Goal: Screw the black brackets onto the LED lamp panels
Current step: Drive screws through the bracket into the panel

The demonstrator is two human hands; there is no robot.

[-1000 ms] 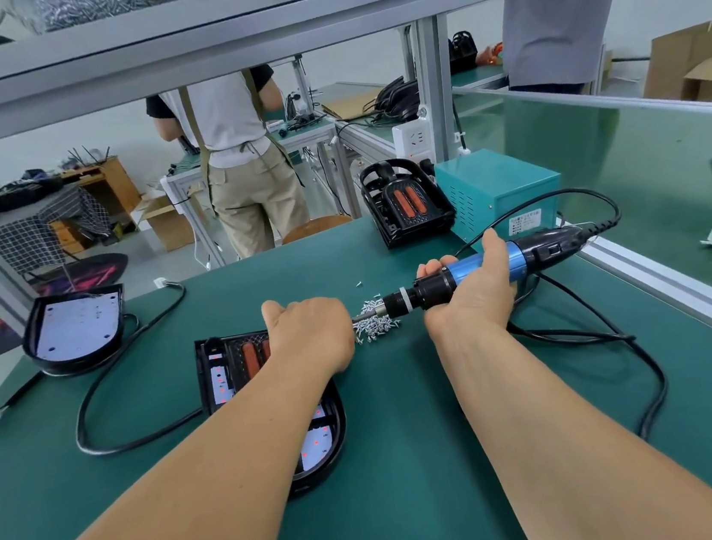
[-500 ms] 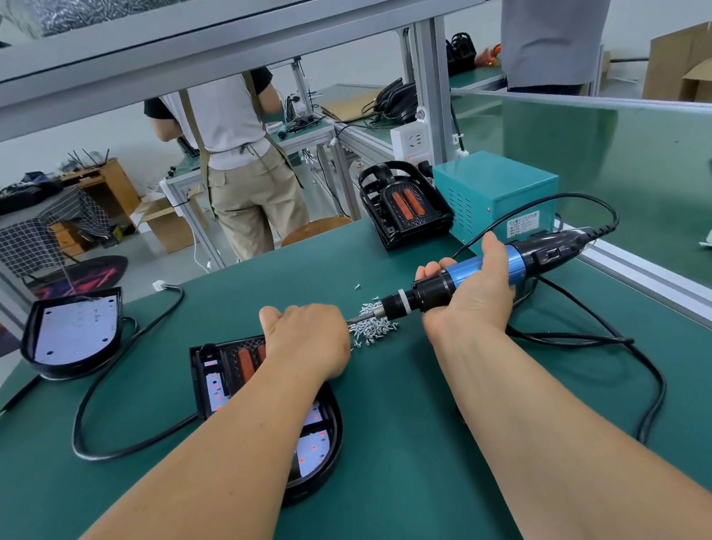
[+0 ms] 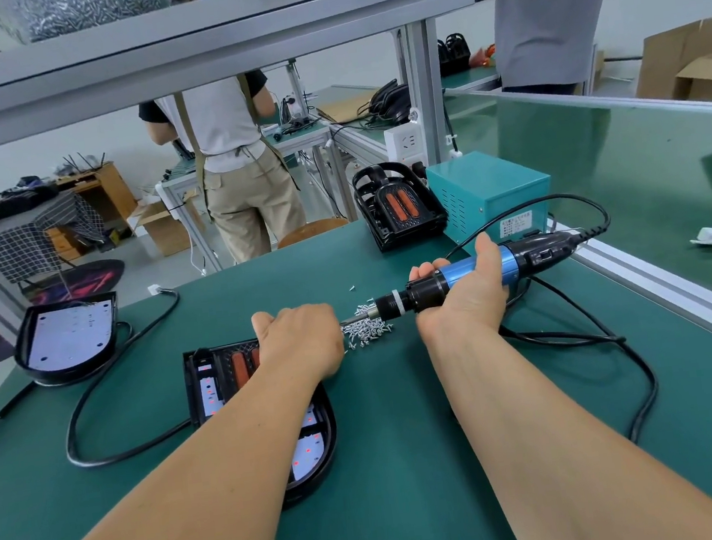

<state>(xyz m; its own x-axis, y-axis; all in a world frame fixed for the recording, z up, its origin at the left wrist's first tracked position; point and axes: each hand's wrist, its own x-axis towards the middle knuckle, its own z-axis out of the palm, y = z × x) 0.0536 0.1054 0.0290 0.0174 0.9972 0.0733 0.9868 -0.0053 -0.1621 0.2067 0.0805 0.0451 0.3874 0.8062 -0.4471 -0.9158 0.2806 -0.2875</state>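
Note:
A black LED lamp panel (image 3: 219,376) with a black bracket and orange strips lies on the green table, partly under my left forearm. My left hand (image 3: 300,344) hovers over its far end, fingers curled round the tip of the screwdriver's bit; whether a screw sits there is hidden. My right hand (image 3: 465,301) grips the blue and black electric screwdriver (image 3: 531,255), held level and pointing left. A small pile of silver screws (image 3: 366,331) lies just under the bit. A second panel (image 3: 68,336), white face up, sits at the far left.
An assembled black lamp (image 3: 398,206) leans against a teal power box (image 3: 488,195) at the back. The screwdriver's black cable (image 3: 626,371) loops on the table to my right; the panel's cable (image 3: 99,454) loops at left. An aluminium rail (image 3: 662,299) bounds the right side. Two people stand beyond.
Both hands and the screwdriver have drifted slightly to the left. Grips look unchanged.

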